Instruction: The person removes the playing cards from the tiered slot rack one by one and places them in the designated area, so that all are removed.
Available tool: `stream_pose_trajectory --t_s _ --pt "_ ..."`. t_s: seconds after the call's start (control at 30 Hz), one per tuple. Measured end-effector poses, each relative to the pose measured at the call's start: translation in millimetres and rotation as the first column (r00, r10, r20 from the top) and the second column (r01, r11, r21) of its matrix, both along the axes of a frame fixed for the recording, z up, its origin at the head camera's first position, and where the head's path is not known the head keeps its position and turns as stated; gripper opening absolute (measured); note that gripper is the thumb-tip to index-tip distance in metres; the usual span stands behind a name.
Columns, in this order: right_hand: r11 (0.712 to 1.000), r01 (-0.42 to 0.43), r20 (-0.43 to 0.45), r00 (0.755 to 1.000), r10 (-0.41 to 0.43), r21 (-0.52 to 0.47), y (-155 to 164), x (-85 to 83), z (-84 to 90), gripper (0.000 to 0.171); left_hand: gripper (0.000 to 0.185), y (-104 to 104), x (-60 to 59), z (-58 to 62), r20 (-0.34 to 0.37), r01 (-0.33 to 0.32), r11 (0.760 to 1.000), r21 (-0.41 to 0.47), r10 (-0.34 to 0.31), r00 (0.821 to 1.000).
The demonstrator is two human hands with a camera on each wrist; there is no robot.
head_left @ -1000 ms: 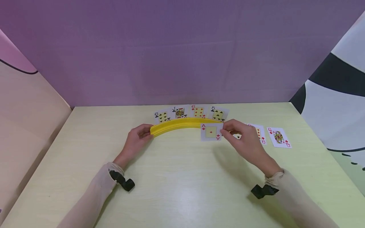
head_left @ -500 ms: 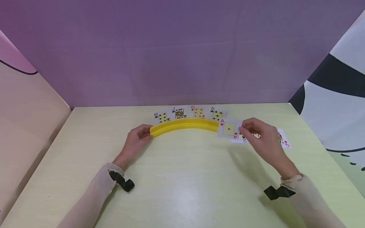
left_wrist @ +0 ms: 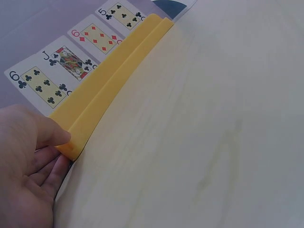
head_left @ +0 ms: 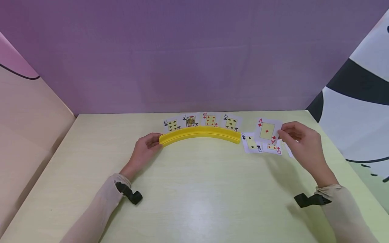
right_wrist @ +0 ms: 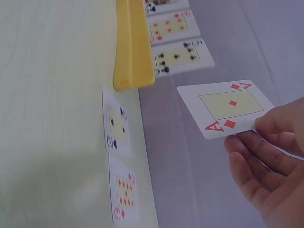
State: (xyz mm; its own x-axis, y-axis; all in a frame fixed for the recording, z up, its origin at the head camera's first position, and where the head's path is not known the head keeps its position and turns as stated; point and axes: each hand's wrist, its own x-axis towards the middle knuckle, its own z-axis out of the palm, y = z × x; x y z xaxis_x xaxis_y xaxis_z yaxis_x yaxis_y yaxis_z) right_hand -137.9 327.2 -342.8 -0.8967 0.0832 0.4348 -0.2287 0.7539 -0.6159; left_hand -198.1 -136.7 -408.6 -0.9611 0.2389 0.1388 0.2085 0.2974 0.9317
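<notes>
A curved yellow card holder (head_left: 199,134) stands on the pale table (head_left: 194,189) with several cards upright in it: six of clubs (left_wrist: 40,83), jack of clubs (left_wrist: 69,59), six of diamonds (left_wrist: 97,37) and five of clubs (left_wrist: 121,13). My left hand (head_left: 155,143) grips the holder's left end (left_wrist: 71,137), thumb on top. My right hand (head_left: 283,135) pinches the ace of diamonds (head_left: 266,130) by its corner. The ace (right_wrist: 228,107) hangs in the air right of the holder's right end (right_wrist: 132,47), above the cards lying there.
Face up on the table, right of the holder, lie a two of spades (head_left: 251,143) and a diamonds number card (head_left: 272,147). Another card (head_left: 288,150) is mostly hidden behind my right hand. Purple backdrop (head_left: 194,60) rises at the table's far edge.
My right hand has carried the ace of diamonds from in front of the holder's right part rightward and up, past its end, uncovering the two of spades. The left hand has not moved.
</notes>
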Motion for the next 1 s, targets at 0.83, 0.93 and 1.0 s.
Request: stream_pose_trajectory --t_s 0.83,0.93,1.0 --pt "0.972 0.227 0.152 0.965 -0.215 -0.068 98.5 -3.5 -13.2 0.040 0.034 -4.7 -23.3 -37.8 -0.008 -0.012 0.999 0.035 0.012 1.000" --pt "0.964 0.262 0.188 0.950 -0.247 -0.054 109.4 -3.2 -16.3 0.043 0.035 -4.7 -23.4 -37.5 -0.007 -0.009 1.000 0.030 0.009 1.000" --pt "0.955 0.291 0.206 0.939 -0.275 -0.050 116.2 -3.6 -18.8 0.045 0.035 -4.9 -23.6 -37.4 -0.003 -0.010 0.999 0.033 0.010 1.000"
